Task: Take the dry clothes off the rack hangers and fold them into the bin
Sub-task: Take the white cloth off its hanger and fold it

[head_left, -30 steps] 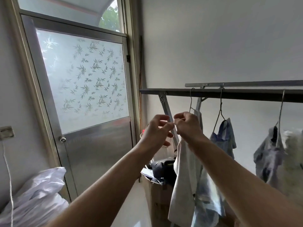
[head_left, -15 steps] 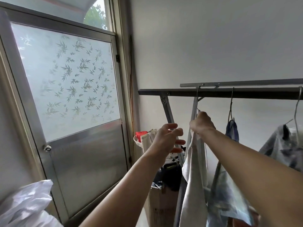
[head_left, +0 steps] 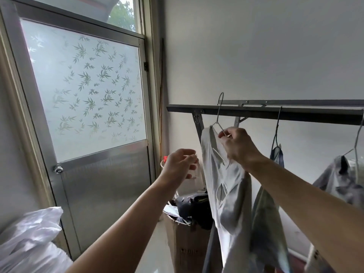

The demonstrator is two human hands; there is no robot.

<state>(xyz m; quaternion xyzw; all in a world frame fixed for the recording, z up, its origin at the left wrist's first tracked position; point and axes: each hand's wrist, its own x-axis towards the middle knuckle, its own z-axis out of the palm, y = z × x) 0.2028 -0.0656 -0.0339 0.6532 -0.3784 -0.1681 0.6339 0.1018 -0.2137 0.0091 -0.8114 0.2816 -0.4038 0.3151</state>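
A dark metal rack bar (head_left: 256, 113) runs along the wall. My right hand (head_left: 239, 146) grips a wire hanger (head_left: 218, 115) that carries a pale grey garment (head_left: 226, 184); the hook stands tilted above the bar, off it. To the left and lower, my left hand (head_left: 181, 164) hovers with loosely curled fingers, holding nothing that I can see. A bluish garment (head_left: 276, 154) hangs on a second hanger further right, and a grey patterned garment (head_left: 338, 178) hangs at the right edge.
A cardboard box (head_left: 187, 243) stuffed with dark items stands on the floor below the rack's left end. A metal door (head_left: 102, 184) with frosted leaf-patterned glass fills the left. A white plastic bag (head_left: 31, 239) lies at the lower left.
My right hand has lifted the hanger with the pale garment up and left, freeing the hook from the bar. My left hand dropped lower and away from the garment.
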